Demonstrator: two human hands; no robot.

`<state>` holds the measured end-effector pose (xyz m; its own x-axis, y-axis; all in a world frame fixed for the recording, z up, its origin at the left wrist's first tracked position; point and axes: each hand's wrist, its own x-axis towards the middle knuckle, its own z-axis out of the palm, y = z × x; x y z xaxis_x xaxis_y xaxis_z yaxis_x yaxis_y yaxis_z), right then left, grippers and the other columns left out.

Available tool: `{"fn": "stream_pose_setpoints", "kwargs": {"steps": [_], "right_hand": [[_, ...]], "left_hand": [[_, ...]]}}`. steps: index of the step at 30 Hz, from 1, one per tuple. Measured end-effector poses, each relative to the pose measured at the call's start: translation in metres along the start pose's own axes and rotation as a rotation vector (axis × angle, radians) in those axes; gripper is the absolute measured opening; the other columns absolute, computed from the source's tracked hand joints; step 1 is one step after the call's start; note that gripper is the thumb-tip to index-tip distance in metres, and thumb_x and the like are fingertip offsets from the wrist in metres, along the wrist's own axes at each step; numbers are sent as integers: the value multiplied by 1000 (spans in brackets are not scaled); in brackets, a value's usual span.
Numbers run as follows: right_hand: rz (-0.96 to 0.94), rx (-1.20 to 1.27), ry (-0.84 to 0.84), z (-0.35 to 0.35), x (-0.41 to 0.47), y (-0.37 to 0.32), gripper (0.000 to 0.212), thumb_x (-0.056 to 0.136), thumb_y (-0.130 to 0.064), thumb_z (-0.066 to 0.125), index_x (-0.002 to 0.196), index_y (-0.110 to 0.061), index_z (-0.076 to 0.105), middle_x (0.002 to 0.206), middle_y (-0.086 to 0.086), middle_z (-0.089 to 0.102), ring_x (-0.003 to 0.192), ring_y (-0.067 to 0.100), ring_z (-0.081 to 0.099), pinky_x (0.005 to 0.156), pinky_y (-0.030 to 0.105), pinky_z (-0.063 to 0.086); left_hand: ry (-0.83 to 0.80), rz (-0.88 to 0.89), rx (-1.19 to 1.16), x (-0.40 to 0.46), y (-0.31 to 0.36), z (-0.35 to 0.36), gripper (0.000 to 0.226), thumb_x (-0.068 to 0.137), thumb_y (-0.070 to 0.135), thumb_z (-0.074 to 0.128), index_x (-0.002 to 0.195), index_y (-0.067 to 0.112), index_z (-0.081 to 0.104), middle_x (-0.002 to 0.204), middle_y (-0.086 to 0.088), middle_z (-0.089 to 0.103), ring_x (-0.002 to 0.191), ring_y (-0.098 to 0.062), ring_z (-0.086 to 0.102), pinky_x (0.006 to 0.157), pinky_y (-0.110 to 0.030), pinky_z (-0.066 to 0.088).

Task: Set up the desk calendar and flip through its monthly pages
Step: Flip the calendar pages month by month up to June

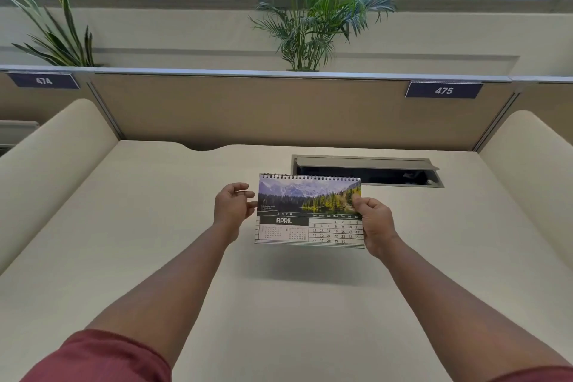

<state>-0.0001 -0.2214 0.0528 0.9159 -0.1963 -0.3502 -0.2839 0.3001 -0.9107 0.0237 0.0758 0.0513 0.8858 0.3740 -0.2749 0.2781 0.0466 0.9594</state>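
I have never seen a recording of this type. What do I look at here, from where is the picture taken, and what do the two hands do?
There is no machine here. A person wears a camera on the head, so the single picture looks forward and down along that person's own two bare arms.

The surface is a pale desk in an office cubicle. Set into it is an open cable box. The panel behind carries a label reading 475, and a potted palm stands before the window.

The right hand grips a desk calendar by its right edge and holds it above the desk; its shadow falls below it. The page shows April, under a photo of mountains and a lake. The left hand is open beside the left edge; whether it touches the calendar, I cannot tell.
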Motion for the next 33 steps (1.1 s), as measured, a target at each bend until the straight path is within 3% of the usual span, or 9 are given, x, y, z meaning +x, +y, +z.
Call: {"fn": "stream_pose_setpoints", "kwargs": {"steps": [5,8,11,13,17,21,24,30,33], "right_hand": [[102,79,-116,-4,0,-6,20,100,-24,65,93,-6,61,84,20,74,68,38,74,66,50,62],[119,114,-149,-6,0,-10,32,94,-30,70,102,-1,60,90,25,74,71,39,75,65,49,63],[136,187,-203,-7,4,-10,54,88,-40,74,120,2,61,115,34,68,90,44,74,75,54,64],[161,263,-264,-6,5,-12,57,96,-50,60,124,0,65,119,29,71,100,44,72,78,52,63],[150,285,-250,-2,4,-16,50,104,-48,45,114,-8,73,113,21,74,98,38,72,77,43,61],[52,174,-31,2,3,-18,16,101,-29,55,95,-19,66,85,5,63,57,12,57,45,23,41],[-34,58,22,0,7,-17,6,99,-23,62,104,-19,60,84,1,63,56,10,43,46,23,35],[-83,-88,67,3,10,-12,15,99,-17,66,113,-14,64,87,3,69,47,3,47,46,23,37],[-114,-120,87,0,14,-7,18,97,-22,70,112,-15,64,85,4,67,54,10,45,49,28,36]], "left_hand": [[-135,151,250,0,-3,-5,65,95,3,69,152,27,47,133,-3,58,100,-21,68,92,-45,57],[-221,251,278,-1,5,-3,73,96,5,68,157,33,39,142,3,50,110,-23,67,90,-42,60],[-275,367,341,3,11,-1,59,97,8,68,149,31,53,146,5,55,117,-22,65,90,-36,61],[-285,384,268,4,17,0,42,97,3,66,134,22,66,139,1,63,116,-23,66,92,-34,59],[-246,308,97,4,32,4,17,94,2,70,101,15,78,99,1,77,96,-22,71,76,-27,60],[-144,276,127,11,38,19,14,98,22,69,85,20,76,86,-5,76,77,-19,65,66,-36,52],[-94,272,129,12,42,29,24,94,31,74,89,8,70,82,-5,75,69,-15,67,65,-35,57],[-59,238,218,11,39,34,32,99,26,66,130,16,65,100,-1,76,98,-23,73,83,-46,63],[-35,280,272,8,37,31,39,99,34,64,133,16,67,116,2,71,108,-19,65,93,-38,58]]}}
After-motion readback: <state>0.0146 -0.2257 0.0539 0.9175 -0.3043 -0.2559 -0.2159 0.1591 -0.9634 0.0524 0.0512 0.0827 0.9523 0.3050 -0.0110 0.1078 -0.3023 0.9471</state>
